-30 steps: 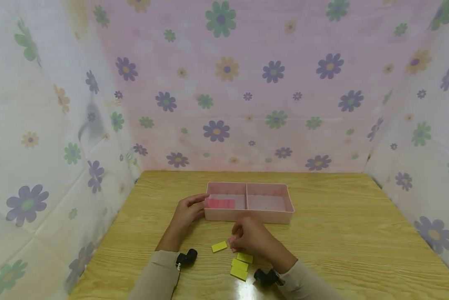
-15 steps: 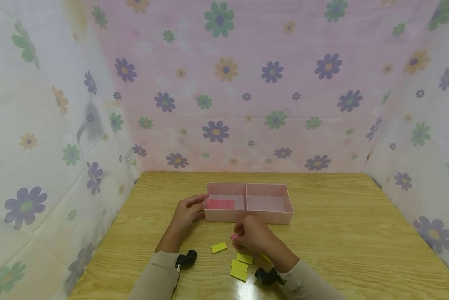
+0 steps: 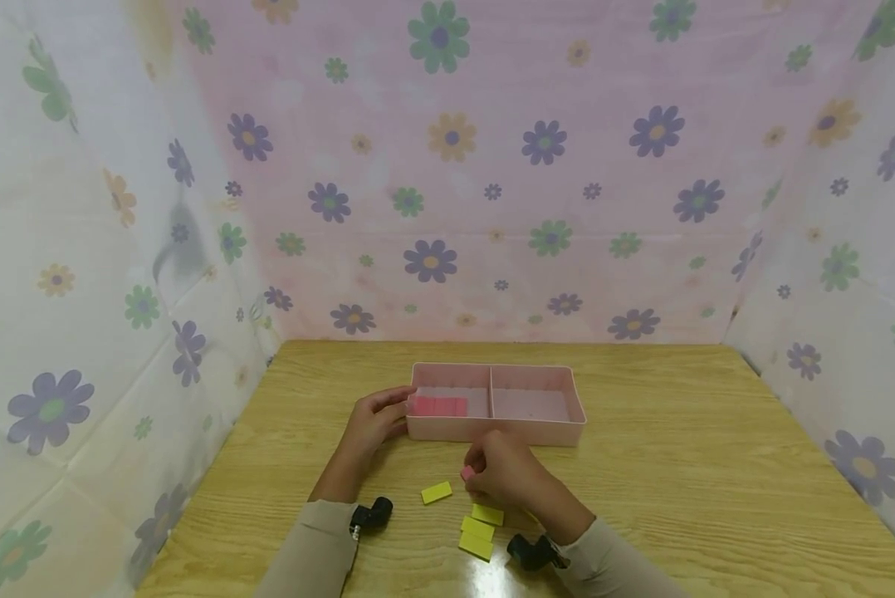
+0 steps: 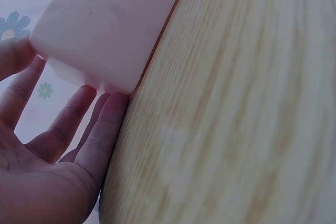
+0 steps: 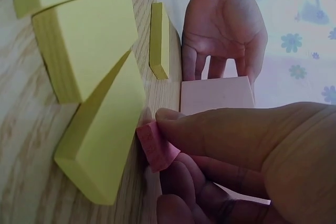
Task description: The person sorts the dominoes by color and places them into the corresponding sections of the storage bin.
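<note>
Between my right hand's [image 3: 513, 472] thumb and fingers is a small pink wooden block [image 5: 156, 148], pinched with one end showing. This hand is just in front of a pink two-compartment box [image 3: 496, 429]. My left hand [image 3: 373, 423] touches the box's left end with fairly straight, spread fingers, as the left wrist view shows. Several pink blocks [image 3: 438, 406] lie side by side in the left compartment, along its front wall. Yellow blocks [image 3: 477, 529] lie on the table by my right hand, some overlapping, and a lone yellow block [image 3: 436, 492] is farther left.
The wooden table [image 3: 687, 465] runs back to a flower-print cloth [image 3: 492, 166], which also hangs on both sides. A divider [image 3: 491, 390] splits the box. Part of another yellow block [image 3: 530, 514] peeks out beside my right wrist. Both wrists carry black cameras [image 3: 373, 514].
My right fingers have gathered the pink block and moved slightly right, so that less of it shows. A yellow sliver has come into sight by that wrist. The left hand stays at the box.
</note>
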Demonstrator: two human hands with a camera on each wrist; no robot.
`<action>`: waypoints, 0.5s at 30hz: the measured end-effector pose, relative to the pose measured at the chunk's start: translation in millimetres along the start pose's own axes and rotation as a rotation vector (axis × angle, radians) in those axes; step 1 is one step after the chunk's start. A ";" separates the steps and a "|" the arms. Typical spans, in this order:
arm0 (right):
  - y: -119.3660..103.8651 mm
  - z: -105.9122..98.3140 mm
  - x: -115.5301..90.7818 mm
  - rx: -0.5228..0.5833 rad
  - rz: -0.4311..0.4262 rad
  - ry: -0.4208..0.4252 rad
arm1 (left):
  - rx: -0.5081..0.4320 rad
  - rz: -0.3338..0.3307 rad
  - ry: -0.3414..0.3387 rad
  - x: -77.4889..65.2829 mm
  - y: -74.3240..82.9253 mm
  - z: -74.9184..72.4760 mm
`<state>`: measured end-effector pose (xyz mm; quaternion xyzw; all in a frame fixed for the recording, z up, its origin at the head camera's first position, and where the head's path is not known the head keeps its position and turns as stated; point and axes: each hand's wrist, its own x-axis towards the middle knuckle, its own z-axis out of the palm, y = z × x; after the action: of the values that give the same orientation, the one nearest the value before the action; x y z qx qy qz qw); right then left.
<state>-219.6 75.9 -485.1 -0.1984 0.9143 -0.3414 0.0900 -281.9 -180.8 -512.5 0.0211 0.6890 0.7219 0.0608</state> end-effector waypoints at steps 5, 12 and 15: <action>0.9 0.1 0.0 0.022 -0.001 -0.012 | 0.011 -0.003 -0.001 0.5 -0.7 -0.4; -0.2 -0.3 -0.1 0.025 0.010 0.007 | 0.006 -0.012 -0.006 0.7 -0.5 -0.6; -0.6 -0.1 -0.2 0.020 0.012 0.015 | 0.008 -0.014 -0.007 0.8 -0.9 -0.9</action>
<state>-219.3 75.6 -484.7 -0.1894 0.9127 -0.3513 0.0873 -282.7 -181.5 -513.5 0.0191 0.6917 0.7187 0.0680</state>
